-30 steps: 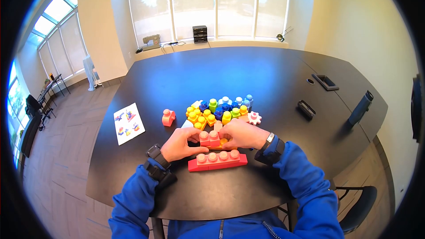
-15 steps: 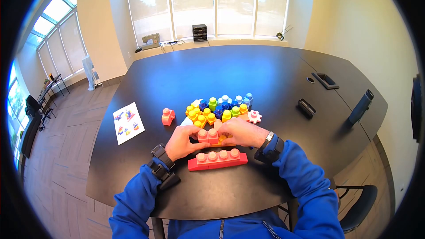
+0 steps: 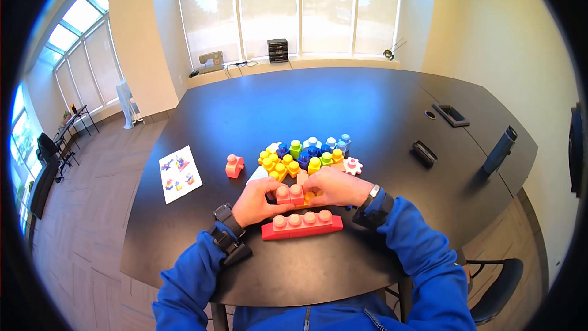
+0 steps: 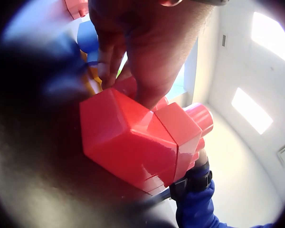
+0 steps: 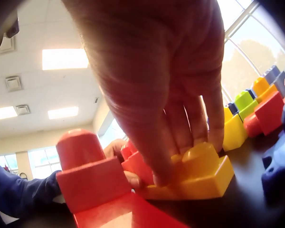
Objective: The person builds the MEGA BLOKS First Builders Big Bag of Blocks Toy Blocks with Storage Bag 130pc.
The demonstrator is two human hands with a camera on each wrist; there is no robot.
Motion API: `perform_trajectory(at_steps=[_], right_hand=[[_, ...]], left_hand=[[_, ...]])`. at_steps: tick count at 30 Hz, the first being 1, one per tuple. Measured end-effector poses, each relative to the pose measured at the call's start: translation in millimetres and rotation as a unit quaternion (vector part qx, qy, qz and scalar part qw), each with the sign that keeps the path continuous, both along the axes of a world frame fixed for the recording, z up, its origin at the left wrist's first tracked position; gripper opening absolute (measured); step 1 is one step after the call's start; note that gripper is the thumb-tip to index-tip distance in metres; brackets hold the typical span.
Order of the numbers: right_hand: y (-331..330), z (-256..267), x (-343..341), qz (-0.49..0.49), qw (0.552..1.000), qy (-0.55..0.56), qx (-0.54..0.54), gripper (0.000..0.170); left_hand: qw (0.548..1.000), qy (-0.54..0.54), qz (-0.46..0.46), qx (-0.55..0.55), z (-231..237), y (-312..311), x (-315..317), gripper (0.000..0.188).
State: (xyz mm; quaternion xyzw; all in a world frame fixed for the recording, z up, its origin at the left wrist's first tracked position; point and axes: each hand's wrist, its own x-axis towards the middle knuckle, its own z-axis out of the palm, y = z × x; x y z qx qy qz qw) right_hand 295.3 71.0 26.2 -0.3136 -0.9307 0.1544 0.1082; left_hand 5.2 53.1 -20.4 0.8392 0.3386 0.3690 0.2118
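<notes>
While the left hand [image 3: 254, 203] grips the red two-stud block [image 3: 289, 196] at the centre of the head view, the right hand [image 3: 335, 187] pinches the yellow block [image 5: 210, 177] against it, though its fingertips are partly hidden. A long red four-stud build [image 3: 301, 227] lies just below; a printed sheet [image 3: 180, 175] lies at centre left.

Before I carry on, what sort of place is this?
Probably an office meeting room, though I can't be certain: there's a large, dark, smooth-topped table with a black rectangular inset, a patterned grey-brown carpeted floor, and a row of tall white-framed windows.
</notes>
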Motion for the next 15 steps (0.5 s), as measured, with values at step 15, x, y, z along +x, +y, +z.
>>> perform_trajectory(at_steps=[15], right_hand=[[16.9, -16.7, 15.7, -0.067, 0.992, 0.016, 0.109, 0.026]], left_hand=[[0.999, 0.046, -0.004, 0.007, -3.5, -2.0, -1.0, 0.048]])
